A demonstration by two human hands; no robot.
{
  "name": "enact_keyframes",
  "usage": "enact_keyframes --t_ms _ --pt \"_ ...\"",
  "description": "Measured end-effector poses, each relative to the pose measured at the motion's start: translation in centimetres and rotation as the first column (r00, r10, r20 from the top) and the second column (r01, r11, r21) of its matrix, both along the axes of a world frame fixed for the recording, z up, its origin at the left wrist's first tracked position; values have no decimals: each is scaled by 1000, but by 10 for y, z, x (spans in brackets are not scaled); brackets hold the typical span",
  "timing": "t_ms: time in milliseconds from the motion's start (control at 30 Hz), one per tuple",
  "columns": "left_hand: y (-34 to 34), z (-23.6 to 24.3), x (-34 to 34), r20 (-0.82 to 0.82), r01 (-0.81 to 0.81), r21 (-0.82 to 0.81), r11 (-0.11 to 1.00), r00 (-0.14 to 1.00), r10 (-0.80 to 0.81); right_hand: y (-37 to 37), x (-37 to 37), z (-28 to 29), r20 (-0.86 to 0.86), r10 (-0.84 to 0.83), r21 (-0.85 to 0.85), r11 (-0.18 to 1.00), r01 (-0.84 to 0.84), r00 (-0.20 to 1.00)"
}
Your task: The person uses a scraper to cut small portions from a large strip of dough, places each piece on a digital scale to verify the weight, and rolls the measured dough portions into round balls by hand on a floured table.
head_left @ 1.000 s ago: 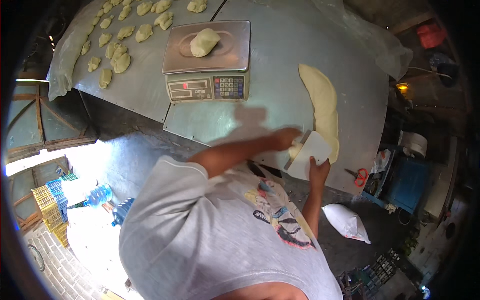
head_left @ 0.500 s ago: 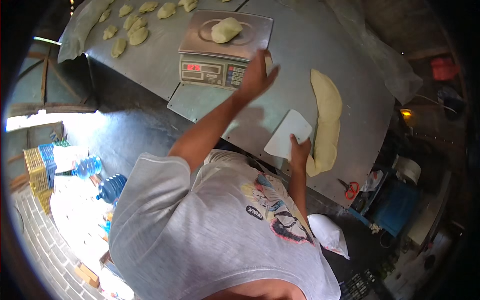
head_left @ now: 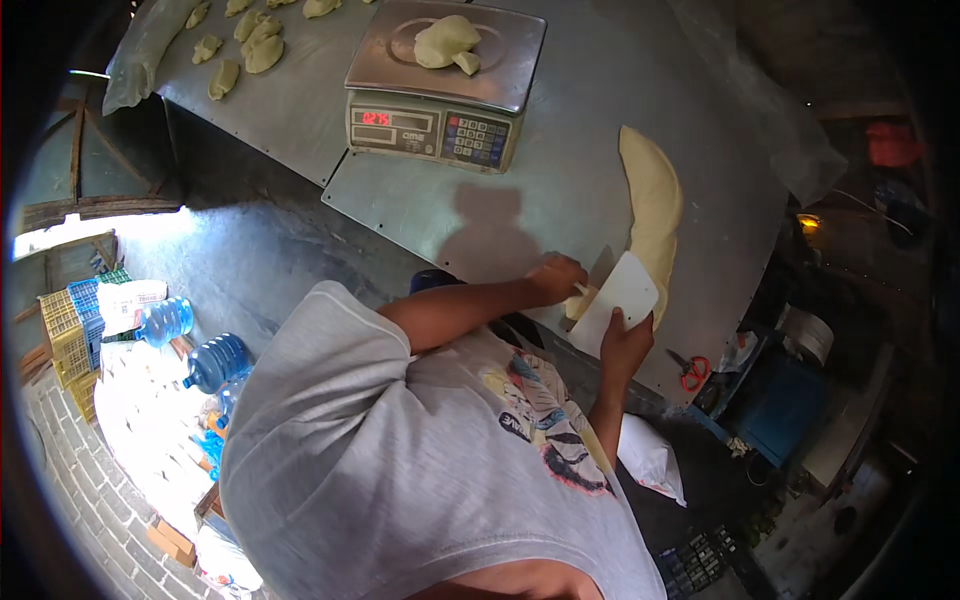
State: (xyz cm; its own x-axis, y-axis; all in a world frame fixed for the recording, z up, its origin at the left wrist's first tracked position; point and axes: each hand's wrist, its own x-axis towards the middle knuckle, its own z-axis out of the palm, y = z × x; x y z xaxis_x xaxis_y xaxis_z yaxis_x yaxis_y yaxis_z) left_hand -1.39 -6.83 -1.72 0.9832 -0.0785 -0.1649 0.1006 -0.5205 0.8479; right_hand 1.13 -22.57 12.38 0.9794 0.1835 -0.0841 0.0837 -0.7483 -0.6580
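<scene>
My right hand [head_left: 627, 345] grips a white dough scraper [head_left: 622, 300], which overlaps the near end of a long strip of dough [head_left: 655, 195] on the metal table. Close by on its left, my left hand [head_left: 558, 278] is closed at the strip's near end, fingers pinching dough. The scraper hides part of that end, so I cannot tell whether the pinched bit is cut free. Farther off, a digital scale [head_left: 432, 128] with a lit red display carries a dough lump [head_left: 446, 42] and a smaller piece [head_left: 467, 63] against it.
Several dough pieces [head_left: 262, 52] lie at the table's far left. Red-handled scissors [head_left: 694, 373] rest near the right front edge. Clear plastic sheeting [head_left: 150, 55] drapes the left edge. Blue water bottles [head_left: 215, 362] and crates [head_left: 68, 335] stand on the floor at left.
My left hand has moved from beside the scale to the strip's near end. A small dough piece now sits by the lump on the scale. My right hand has shifted the scraper right, onto the strip.
</scene>
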Motion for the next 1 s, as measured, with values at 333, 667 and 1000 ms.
enact_keyframes --t_ms 333,667,1000 --pt "111 14 12 469 -735 -148 662 537 701 83 41 -93 -68 194 359 920 -157 979" --pt "269 144 72 776 -901 420 110 419 472 -17 16 -55 -313 -49 651 716 252 948" --pt "-9 21 5 -96 92 160 983 992 -77 -66 19 -33 -264 -218 490 809 325 939"
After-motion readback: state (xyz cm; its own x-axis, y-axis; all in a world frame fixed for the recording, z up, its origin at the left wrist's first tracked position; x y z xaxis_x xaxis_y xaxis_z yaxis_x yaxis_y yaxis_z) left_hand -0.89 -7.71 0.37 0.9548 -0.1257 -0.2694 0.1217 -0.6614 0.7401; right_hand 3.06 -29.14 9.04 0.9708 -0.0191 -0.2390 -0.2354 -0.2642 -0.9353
